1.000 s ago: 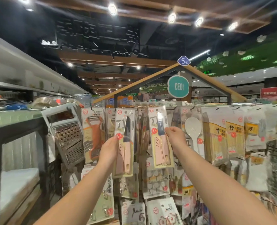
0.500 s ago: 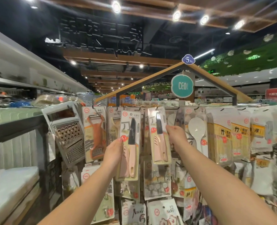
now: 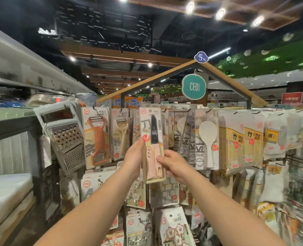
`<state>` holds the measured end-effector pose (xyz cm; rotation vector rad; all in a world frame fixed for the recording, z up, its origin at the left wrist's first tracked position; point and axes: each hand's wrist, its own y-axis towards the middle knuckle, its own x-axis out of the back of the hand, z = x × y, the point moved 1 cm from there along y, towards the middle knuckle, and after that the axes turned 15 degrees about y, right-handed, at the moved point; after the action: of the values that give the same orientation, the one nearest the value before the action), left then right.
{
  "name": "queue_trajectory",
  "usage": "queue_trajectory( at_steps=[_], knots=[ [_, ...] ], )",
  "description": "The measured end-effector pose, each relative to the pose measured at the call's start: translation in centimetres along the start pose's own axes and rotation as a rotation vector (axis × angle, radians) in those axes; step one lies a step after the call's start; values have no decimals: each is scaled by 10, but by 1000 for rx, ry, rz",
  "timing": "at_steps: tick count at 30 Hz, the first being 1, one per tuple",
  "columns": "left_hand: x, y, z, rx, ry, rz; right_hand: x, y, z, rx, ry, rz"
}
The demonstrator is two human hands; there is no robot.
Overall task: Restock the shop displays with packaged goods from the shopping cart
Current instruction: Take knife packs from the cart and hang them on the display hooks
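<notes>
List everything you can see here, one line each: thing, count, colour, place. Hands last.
knife pack: one showing, more may lie behind; pink handle, black blade; centre, held in front of the top hooks
orange peeler pack: one, top row, left of the knife pack
cream peeler pack: one, top row, beside the orange one
grater: one, steel and grey, far left, tilted
rice paddle pack: one, white, right of centre
CEO sign: one, teal, under the roof peak
left hand: holds the pack's left edge
right hand: grips its lower right

Single head-worn view, facing forward and slightly upward, close to hanging display rack (image 3: 191,110); both forearms reach in from bottom edge; ceiling fills top.
</notes>
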<state>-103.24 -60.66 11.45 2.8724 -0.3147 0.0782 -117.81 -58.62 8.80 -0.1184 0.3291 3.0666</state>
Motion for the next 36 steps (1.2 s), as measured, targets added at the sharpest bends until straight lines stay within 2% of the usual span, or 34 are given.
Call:
queue_trajectory(
  at_steps=[3, 6, 12, 15, 23, 27, 31, 36],
  knots=[
    [0, 2, -1, -21, 20, 57, 14, 8, 5, 88, 47, -211],
    [4, 0, -4, -2, -88, 103, 32, 16, 8, 132, 34, -361],
    [15, 3, 3, 68, -181, 99, 38, 20, 10, 160, -30, -412],
    [18, 1, 7, 143, -183, 158, 37, 27, 9, 144, -77, -443],
    [25, -14, 13, 188, 120, 375, 36, 25, -6, 62, -35, -455],
    [16, -23, 31, 164, 284, 466, 42, -20, -26, -29, 92, -522],
    [-17, -51, 51, 156, 332, 595, 51, -93, -43, -66, 77, -565],
    [-74, -121, 98, 170, 354, 861, 63, -226, -80, -137, 52, -721]
  ],
)
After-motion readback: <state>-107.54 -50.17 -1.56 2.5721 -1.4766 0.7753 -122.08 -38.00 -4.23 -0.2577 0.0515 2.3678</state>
